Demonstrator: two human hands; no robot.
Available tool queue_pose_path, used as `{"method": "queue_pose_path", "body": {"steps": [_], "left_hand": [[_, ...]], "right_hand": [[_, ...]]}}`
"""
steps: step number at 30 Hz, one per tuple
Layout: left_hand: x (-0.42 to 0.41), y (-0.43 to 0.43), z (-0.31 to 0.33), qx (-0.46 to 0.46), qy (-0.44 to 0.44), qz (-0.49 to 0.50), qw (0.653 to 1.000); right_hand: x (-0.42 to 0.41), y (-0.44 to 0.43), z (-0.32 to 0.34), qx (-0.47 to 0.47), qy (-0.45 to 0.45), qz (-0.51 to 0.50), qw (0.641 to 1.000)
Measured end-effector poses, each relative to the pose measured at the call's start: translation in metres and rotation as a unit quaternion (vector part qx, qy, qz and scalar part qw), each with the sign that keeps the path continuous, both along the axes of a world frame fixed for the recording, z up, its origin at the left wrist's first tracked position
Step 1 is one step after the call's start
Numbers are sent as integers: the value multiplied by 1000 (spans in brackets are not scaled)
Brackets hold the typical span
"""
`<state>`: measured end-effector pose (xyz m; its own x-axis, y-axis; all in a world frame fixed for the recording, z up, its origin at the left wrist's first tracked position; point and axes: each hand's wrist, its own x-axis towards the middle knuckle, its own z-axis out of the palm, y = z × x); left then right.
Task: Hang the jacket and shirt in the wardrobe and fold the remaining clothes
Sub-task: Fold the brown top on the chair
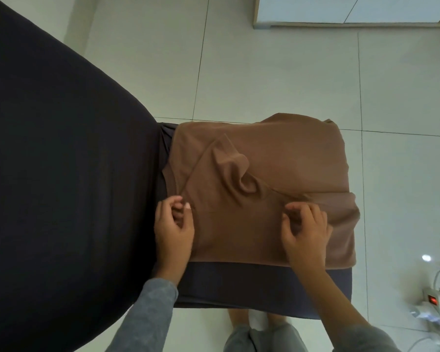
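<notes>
Folding: brown garment [264, 174] lies part-folded on the dark bench [239, 288].
Hands: left hand [174, 222] and right hand [306, 229] each pinch its near fold.
Advice: lift evenly, align edges, flatten the bunched neck.

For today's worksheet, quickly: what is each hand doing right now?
Left hand: fingers pinch the left edge of the brown top.
Right hand: fingers pinch a fold of the brown top.

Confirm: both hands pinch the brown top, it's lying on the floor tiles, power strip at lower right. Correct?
One slip: the head view shows the brown top lying on a dark stool, not on the floor tiles. The left hand and right hand do pinch it, and the power strip is at lower right.
</notes>
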<state>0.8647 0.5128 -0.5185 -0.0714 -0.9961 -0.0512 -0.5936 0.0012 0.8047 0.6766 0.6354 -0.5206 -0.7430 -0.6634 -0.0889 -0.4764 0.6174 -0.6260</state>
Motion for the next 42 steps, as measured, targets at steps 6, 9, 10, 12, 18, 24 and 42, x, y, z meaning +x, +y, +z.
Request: {"method": "queue_pose_path", "body": {"steps": [6,9,10,12,18,24,42], "left_hand": [[35,49,-10,26,-205,4,978],[40,54,-11,26,-242,-15,970],[41,55,-12,27,-243,-17,969],[41,53,-11,33,-235,-6,971],[47,54,-9,27,-221,-1,975],[46,56,-6,38,-213,17,976],[-65,-83,2,157,-38,-105,981]], "right_hand": [[23,67,-11,66,8,5,998],[30,81,-16,41,23,57,997],[31,85,-17,27,25,67,997],[28,87,-20,7,40,79,996],[22,84,-20,3,104,84,991],[35,96,-19,4,72,60,996],[-11,-97,15,58,-200,153,966]]}}
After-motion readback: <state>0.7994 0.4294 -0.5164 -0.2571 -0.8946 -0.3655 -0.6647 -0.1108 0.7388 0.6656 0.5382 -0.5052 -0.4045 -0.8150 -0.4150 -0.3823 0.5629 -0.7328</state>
